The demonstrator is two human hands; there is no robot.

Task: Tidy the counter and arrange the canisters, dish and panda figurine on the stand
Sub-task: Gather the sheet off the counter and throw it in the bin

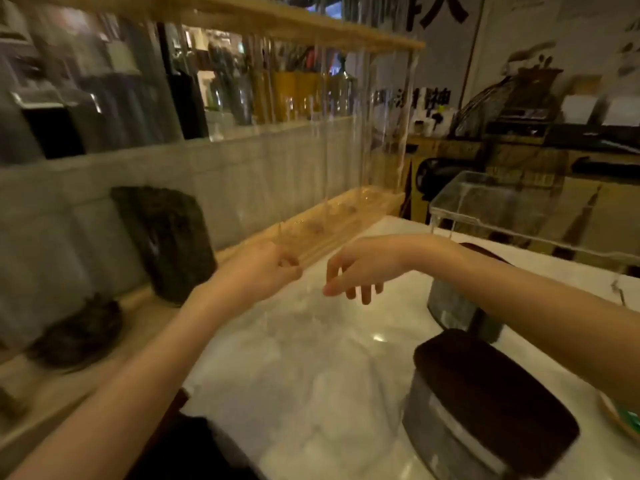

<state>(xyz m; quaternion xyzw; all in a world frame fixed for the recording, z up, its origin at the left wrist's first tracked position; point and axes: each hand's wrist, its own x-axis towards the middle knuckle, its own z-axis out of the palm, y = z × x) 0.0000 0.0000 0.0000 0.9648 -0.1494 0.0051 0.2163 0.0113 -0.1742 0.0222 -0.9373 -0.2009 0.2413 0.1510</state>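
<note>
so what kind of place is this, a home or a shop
Most likely a tea shop or cafe counter, not a home: a marble countertop with lidded metal canisters, a clear acrylic display stand, and large brush-lettered wall signage behind a service area.

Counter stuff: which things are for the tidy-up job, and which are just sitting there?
For the job:
- near canister with dark lid
- second canister behind it, partly hidden by the arm
- clear stand
- dish edge, bottom right
- left hand, right hand

Just there:
- dark slab leaning on the wall
- dark lump on the ledge
- clear shelf unit

No panda visible.
</note>
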